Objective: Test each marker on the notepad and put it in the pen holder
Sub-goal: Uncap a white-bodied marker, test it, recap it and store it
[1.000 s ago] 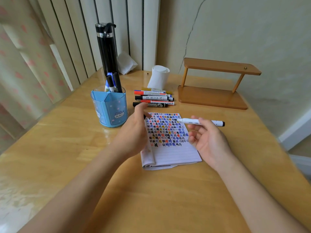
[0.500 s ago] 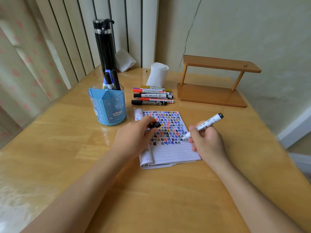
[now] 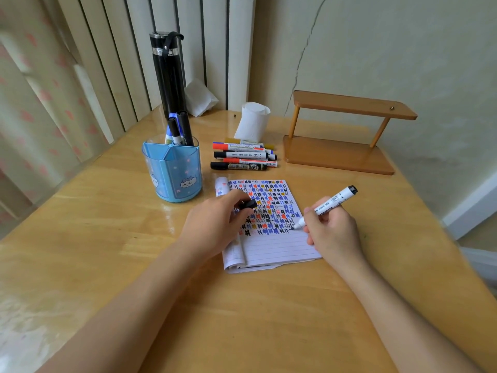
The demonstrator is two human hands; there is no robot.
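I see the right hand curled round a white marker in a writing grip. The thumb and forefingers pinch the barrel low down, and the black end tilts up and away to the right. Its uncapped tip touches the notepad at the right end of the lowest row of coloured marks, just above the bare ruled lines.

The left hand rests on the pad's left side and pinches the black cap between thumb and fingertips, the other fingers loosely bent over the paper.

The notepad lies flat on the wooden table, its turned-back pages rolled along the left edge. The blue pen holder stands just beyond its top left corner, with a few markers upright in the rear compartment. I count about five more markers lying side by side on the table between the holder and a wooden stand. Behind them stand a white paper roll and, further left, a tall black folded tripod.
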